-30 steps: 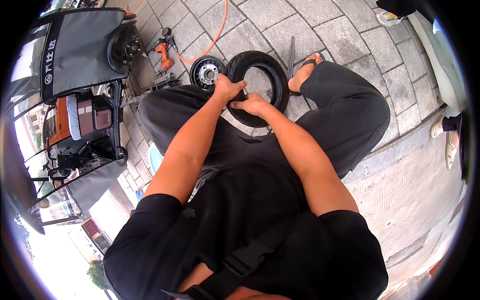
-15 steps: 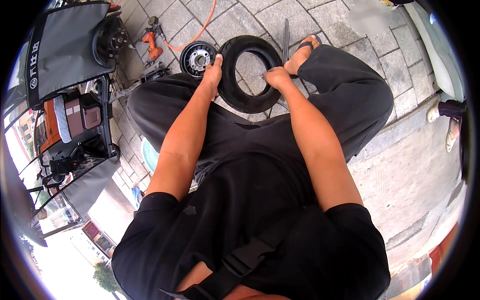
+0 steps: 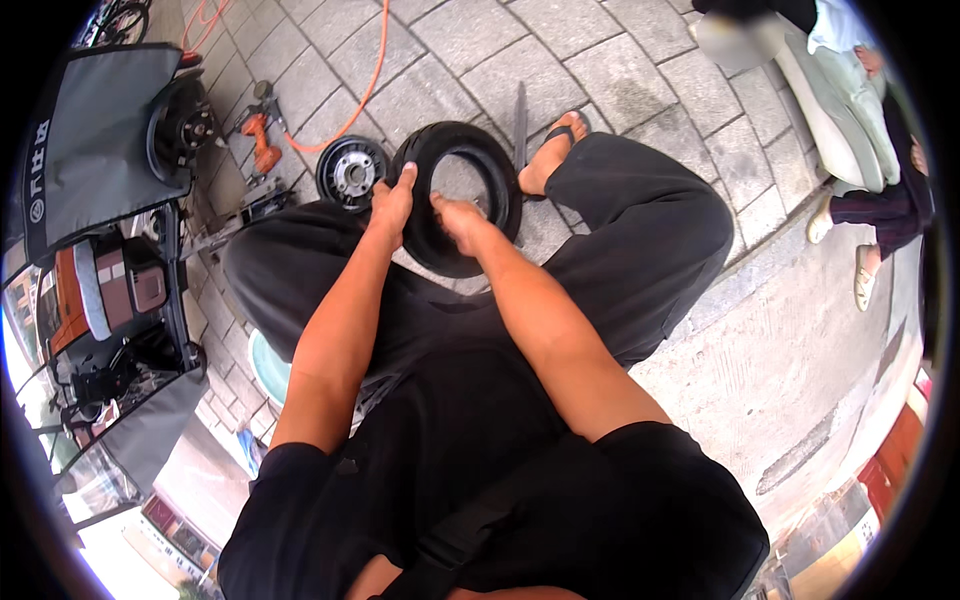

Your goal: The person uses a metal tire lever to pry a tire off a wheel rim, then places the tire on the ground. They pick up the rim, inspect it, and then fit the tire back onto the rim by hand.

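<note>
So the black tyre is on the ground between the person's bent legs, hole facing up. Left hand is against its outer left side, thumb on the rubber, but I can't tell how firmly those fingers have it. Right hand is curled over the inner edge of that same left side, grasping the tyre, fingers partly hidden. Space is tight: the black wheel rim with the silver hub sits just beside it on the left, and a flat dark bar plus the sandalled right foot crowd the right. Further left there's an orange power tool and an orange hose snaking up across the paving, with a pale green basin by the left leg. It's all outdoors on grey paving slabs, a grey-panelled vehicle over left, and other people's legs at far right.
</note>
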### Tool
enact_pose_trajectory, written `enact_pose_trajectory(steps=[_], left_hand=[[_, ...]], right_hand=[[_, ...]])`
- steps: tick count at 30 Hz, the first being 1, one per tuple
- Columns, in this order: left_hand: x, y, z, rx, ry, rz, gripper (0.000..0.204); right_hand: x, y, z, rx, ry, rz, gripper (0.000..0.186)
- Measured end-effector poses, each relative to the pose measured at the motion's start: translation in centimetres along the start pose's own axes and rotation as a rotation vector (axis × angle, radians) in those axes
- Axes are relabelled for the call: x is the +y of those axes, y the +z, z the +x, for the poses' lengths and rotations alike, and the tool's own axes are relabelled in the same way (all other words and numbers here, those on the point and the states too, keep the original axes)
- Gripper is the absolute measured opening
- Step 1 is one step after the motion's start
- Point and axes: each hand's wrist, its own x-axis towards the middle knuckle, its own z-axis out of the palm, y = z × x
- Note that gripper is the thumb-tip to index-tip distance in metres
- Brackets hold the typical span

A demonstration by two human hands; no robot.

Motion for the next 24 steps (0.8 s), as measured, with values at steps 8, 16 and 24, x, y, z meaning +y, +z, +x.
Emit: enact_pose_trajectory(steps=[8, 16, 24], left_hand=[[3.1, 3.9, -1.3, 0.06, 0.119, 0.148, 0.102], [3.1, 3.8, -1.1, 0.122, 0.155, 0.113, 0.098], [3.8, 3.0, -2.4, 0.129, 0.107, 0.068, 0.094]], right_hand=[[1.2, -3.8, 1.3, -0.026, 0.003, 0.071, 0.043], [1.0, -3.1, 0.3, -0.168, -0.144, 0.218, 0.039], [-1.9, -2.0, -5.7, -0.032, -0.091, -0.127, 0.079]])
